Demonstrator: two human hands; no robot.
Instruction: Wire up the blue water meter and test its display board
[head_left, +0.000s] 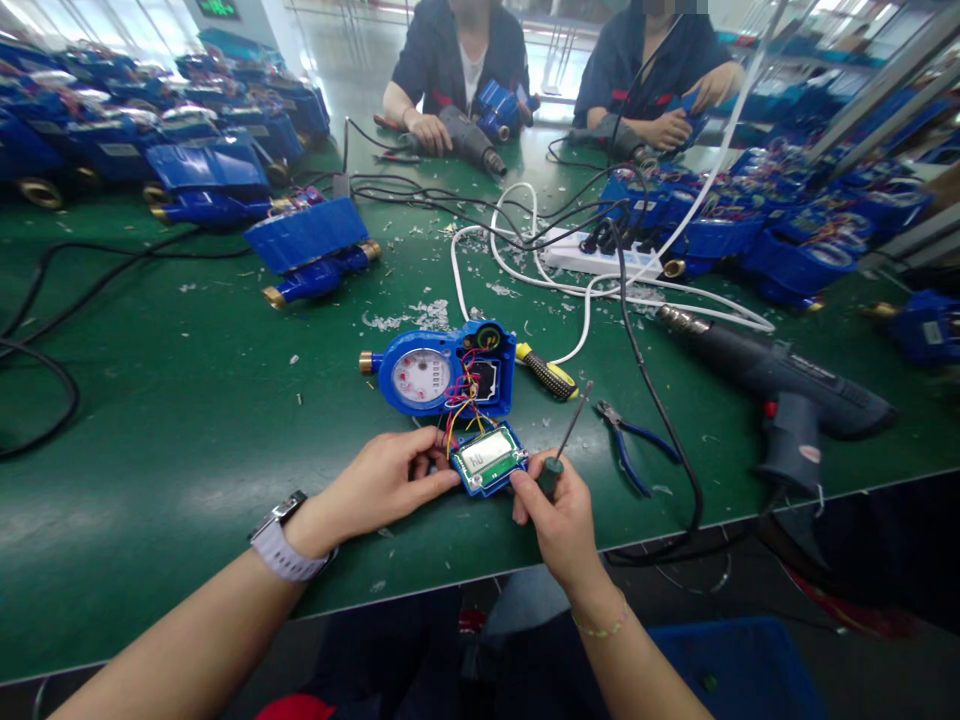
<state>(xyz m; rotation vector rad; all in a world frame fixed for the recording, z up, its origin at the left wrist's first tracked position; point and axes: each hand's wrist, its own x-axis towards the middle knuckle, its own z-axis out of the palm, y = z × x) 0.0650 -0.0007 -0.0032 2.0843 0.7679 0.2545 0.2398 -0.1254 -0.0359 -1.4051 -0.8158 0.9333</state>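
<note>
A small circuit board with a display [487, 455], set in a blue frame, is held between my two hands above the green table. My left hand [409, 475] is closed on its left edge, near the wires. My right hand [555, 505] pinches its right corner and also holds a dark-handled screwdriver [553, 474], whose shaft points up and right. Red and yellow wires [466, 395] run from the board into an open blue water meter [421, 378] lying just beyond. That meter has a round white dial and a brass end.
Blue-handled cutters [630, 445], a yellow-black handled tool [551, 373] and a heat gun [787, 385] lie to the right. A white power strip [592, 258] and tangled cables stand beyond. Several blue meters [311, 245] are at both sides. Two people [465, 80] work opposite.
</note>
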